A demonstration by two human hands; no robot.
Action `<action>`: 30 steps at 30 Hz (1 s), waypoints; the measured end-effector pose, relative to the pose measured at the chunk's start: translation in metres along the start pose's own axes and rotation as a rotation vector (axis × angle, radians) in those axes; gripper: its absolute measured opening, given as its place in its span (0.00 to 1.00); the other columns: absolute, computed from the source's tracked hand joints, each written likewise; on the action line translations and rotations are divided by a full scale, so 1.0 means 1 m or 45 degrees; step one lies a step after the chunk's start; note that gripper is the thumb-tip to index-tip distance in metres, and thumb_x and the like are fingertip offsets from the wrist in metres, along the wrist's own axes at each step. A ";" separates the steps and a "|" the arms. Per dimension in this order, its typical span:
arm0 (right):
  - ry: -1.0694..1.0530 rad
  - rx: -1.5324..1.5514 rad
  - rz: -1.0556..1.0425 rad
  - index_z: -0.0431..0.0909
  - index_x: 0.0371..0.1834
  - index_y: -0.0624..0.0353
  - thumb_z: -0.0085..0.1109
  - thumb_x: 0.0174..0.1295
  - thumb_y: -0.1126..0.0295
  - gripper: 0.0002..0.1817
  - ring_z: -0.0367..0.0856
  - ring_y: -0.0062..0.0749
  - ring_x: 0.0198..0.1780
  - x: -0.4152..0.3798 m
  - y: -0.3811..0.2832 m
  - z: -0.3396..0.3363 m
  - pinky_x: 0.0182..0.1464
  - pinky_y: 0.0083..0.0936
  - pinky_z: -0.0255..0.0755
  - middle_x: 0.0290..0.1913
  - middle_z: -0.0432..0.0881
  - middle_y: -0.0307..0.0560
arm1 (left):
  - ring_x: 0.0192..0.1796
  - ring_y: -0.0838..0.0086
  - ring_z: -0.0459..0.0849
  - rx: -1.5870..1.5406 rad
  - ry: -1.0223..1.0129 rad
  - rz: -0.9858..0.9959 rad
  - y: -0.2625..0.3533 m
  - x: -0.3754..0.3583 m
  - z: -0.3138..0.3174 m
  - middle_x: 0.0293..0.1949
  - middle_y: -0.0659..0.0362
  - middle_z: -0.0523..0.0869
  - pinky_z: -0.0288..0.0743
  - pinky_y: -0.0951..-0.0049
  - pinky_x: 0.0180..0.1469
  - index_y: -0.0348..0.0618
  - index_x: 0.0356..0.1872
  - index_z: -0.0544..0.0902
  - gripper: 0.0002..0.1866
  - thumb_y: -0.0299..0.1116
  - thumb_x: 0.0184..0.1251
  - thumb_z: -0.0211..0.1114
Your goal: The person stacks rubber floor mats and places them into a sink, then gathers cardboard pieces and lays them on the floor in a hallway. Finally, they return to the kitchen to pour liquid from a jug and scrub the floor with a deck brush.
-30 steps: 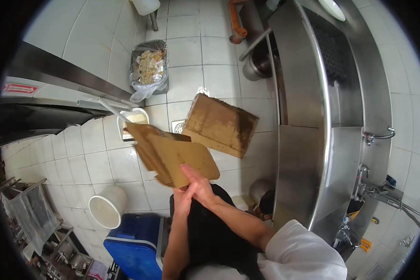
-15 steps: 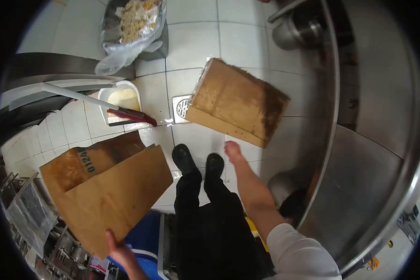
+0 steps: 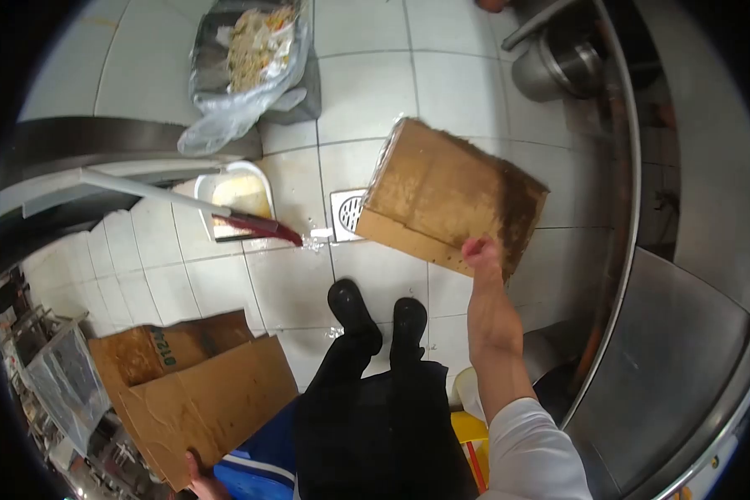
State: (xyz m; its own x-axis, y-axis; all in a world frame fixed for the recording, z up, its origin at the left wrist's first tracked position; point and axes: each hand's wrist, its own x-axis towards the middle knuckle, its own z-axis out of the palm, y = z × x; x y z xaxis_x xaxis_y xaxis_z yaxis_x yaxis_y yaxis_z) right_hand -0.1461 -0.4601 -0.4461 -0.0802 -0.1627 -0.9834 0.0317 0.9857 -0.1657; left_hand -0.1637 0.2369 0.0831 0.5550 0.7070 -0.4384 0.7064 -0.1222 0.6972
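A folded sheet of brown cardboard (image 3: 217, 400), stained and printed with dark digits, is held at its lower edge by my left hand (image 3: 202, 477), thumb on the face toward me. My right hand (image 3: 482, 252) is closed, its fingers curled, and overlaps the near edge of a flattened cardboard box (image 3: 446, 187). Nothing shows in those curled fingers. That box lies on the tiled floor, with dark wet patches on its right side and a torn far edge. Its left corner reaches a floor drain (image 3: 349, 213).
A lined bin (image 3: 304, 96) of food waste stands at the far left. Near it, a red-bristled broom (image 3: 262, 225) leans across a white tub (image 3: 258, 179). Steel counters (image 3: 650, 367) run along the right, with a metal pot (image 3: 550, 67) beneath. Water spots the tiles.
My right hand has moved right and forward, from the bare tiles to over the near edge of the flattened box. My left hand and its cardboard have shifted lower in view.
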 end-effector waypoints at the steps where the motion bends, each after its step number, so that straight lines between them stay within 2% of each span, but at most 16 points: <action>1: 0.197 -0.029 0.106 0.72 0.34 0.46 0.61 0.64 0.50 0.15 0.74 0.35 0.27 -0.010 0.001 0.005 0.32 0.34 0.72 0.35 0.78 0.39 | 0.60 0.64 0.77 -0.019 -0.025 0.020 -0.002 0.002 -0.005 0.63 0.54 0.75 0.75 0.62 0.59 0.39 0.68 0.68 0.31 0.40 0.68 0.66; 3: 0.248 -0.078 0.120 0.73 0.34 0.46 0.62 0.63 0.50 0.14 0.74 0.36 0.29 -0.034 0.024 0.021 0.32 0.33 0.73 0.39 0.77 0.38 | 0.61 0.63 0.77 -0.023 0.093 0.143 -0.026 0.009 -0.007 0.63 0.54 0.75 0.75 0.60 0.59 0.40 0.68 0.68 0.32 0.41 0.67 0.67; 5: 0.329 -0.122 0.161 0.75 0.33 0.45 0.63 0.62 0.49 0.14 0.74 0.38 0.32 -0.025 0.044 0.021 0.33 0.32 0.74 0.43 0.77 0.37 | 0.61 0.62 0.76 -0.006 0.051 0.092 -0.041 0.014 0.003 0.64 0.53 0.74 0.74 0.58 0.60 0.37 0.68 0.67 0.33 0.42 0.67 0.66; 7: -0.257 0.194 0.051 0.78 0.44 0.46 0.66 0.59 0.48 0.18 0.77 0.32 0.35 0.006 0.072 0.013 0.40 0.31 0.75 0.37 0.79 0.39 | 0.61 0.61 0.76 -0.039 0.052 0.083 -0.063 0.020 0.006 0.64 0.53 0.74 0.74 0.58 0.60 0.36 0.69 0.67 0.33 0.42 0.67 0.66; 8: -0.245 0.192 0.081 0.78 0.44 0.46 0.66 0.59 0.48 0.18 0.77 0.32 0.35 0.022 0.080 0.012 0.40 0.31 0.75 0.37 0.79 0.39 | 0.61 0.61 0.76 -0.043 0.055 0.073 -0.072 0.021 0.003 0.64 0.53 0.74 0.74 0.58 0.60 0.35 0.69 0.67 0.33 0.42 0.67 0.66; 11: -0.161 0.288 0.001 0.79 0.42 0.43 0.65 0.61 0.50 0.14 0.77 0.27 0.33 0.053 0.062 -0.009 0.42 0.29 0.74 0.36 0.81 0.35 | 0.61 0.61 0.76 -0.050 0.036 -0.003 -0.086 0.007 -0.014 0.64 0.52 0.74 0.74 0.58 0.61 0.34 0.69 0.66 0.34 0.42 0.68 0.65; 12: -0.197 0.230 -0.025 0.78 0.37 0.45 0.64 0.62 0.53 0.11 0.78 0.26 0.34 0.057 0.055 -0.012 0.40 0.28 0.74 0.33 0.81 0.34 | 0.61 0.61 0.76 -0.028 0.045 0.068 -0.083 0.000 0.000 0.64 0.51 0.74 0.74 0.58 0.60 0.33 0.68 0.66 0.34 0.42 0.68 0.65; 14: -0.206 0.166 -0.066 0.78 0.33 0.46 0.64 0.63 0.56 0.09 0.79 0.25 0.34 0.034 0.040 -0.025 0.39 0.28 0.74 0.31 0.81 0.34 | 0.61 0.61 0.76 0.106 0.058 0.070 -0.077 -0.009 -0.001 0.64 0.50 0.74 0.74 0.59 0.60 0.32 0.68 0.66 0.33 0.42 0.69 0.64; 15: -0.256 0.225 -0.134 0.78 0.31 0.47 0.63 0.64 0.59 0.08 0.79 0.26 0.32 -0.002 0.029 -0.015 0.38 0.28 0.75 0.28 0.80 0.34 | 0.60 0.61 0.77 0.197 0.065 0.020 -0.075 -0.008 -0.008 0.63 0.50 0.75 0.74 0.59 0.60 0.33 0.69 0.66 0.33 0.41 0.69 0.65; 16: -0.323 0.281 -0.205 0.77 0.29 0.49 0.61 0.65 0.62 0.08 0.79 0.27 0.30 -0.039 0.015 0.005 0.37 0.27 0.76 0.24 0.78 0.35 | 0.60 0.61 0.77 -0.007 0.033 0.049 -0.065 -0.020 0.007 0.62 0.51 0.76 0.75 0.59 0.60 0.35 0.68 0.67 0.32 0.38 0.69 0.65; 19: -0.324 0.220 -0.229 0.76 0.26 0.53 0.59 0.66 0.66 0.10 0.79 0.28 0.28 -0.159 -0.030 0.055 0.41 0.31 0.80 0.20 0.76 0.36 | 0.60 0.62 0.78 -0.075 0.006 0.081 -0.051 -0.037 -0.001 0.61 0.52 0.77 0.75 0.59 0.60 0.37 0.68 0.68 0.31 0.37 0.67 0.66; 22: -0.470 0.360 -0.153 0.74 0.29 0.58 0.56 0.66 0.68 0.08 0.79 0.31 0.30 -0.235 -0.060 0.089 0.47 0.36 0.82 0.24 0.77 0.40 | 0.60 0.62 0.78 -0.123 -0.059 0.098 -0.036 -0.049 -0.022 0.61 0.53 0.77 0.76 0.60 0.59 0.38 0.68 0.68 0.31 0.36 0.66 0.68; 25: -0.458 0.356 -0.172 0.73 0.29 0.59 0.55 0.65 0.69 0.08 0.81 0.32 0.33 -0.350 -0.061 0.109 0.51 0.38 0.82 0.24 0.74 0.41 | 0.60 0.64 0.77 -0.219 0.009 0.066 -0.006 -0.084 -0.032 0.61 0.52 0.77 0.72 0.62 0.62 0.35 0.67 0.69 0.29 0.33 0.68 0.66; 27: -0.405 0.273 -0.157 0.71 0.26 0.61 0.52 0.66 0.71 0.10 0.81 0.33 0.31 -0.441 -0.051 0.107 0.50 0.38 0.82 0.20 0.72 0.41 | 0.60 0.65 0.77 -0.280 0.007 0.096 0.011 -0.110 -0.054 0.61 0.52 0.77 0.71 0.64 0.62 0.34 0.65 0.71 0.28 0.32 0.67 0.67; 28: -0.408 0.204 -0.107 0.71 0.29 0.61 0.52 0.67 0.70 0.09 0.82 0.33 0.33 -0.482 -0.043 0.097 0.51 0.38 0.81 0.23 0.73 0.41 | 0.60 0.65 0.77 -0.304 0.042 0.086 0.026 -0.132 -0.067 0.61 0.52 0.77 0.71 0.64 0.62 0.34 0.65 0.71 0.28 0.32 0.67 0.67; 30: -0.433 0.074 -0.016 0.72 0.34 0.62 0.53 0.68 0.69 0.08 0.82 0.33 0.37 -0.556 -0.022 0.085 0.52 0.38 0.80 0.27 0.75 0.42 | 0.59 0.66 0.77 -0.079 0.114 0.293 0.053 -0.159 -0.080 0.60 0.51 0.78 0.69 0.66 0.63 0.32 0.64 0.73 0.26 0.30 0.67 0.67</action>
State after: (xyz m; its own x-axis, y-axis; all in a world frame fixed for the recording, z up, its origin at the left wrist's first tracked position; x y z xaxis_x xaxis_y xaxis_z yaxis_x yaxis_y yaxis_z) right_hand -0.0171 -0.3954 0.0982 0.2552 -0.1898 -0.9481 0.0900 0.9810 -0.1722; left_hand -0.2496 0.1737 0.2355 0.6549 0.7248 -0.2139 0.5361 -0.2460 0.8075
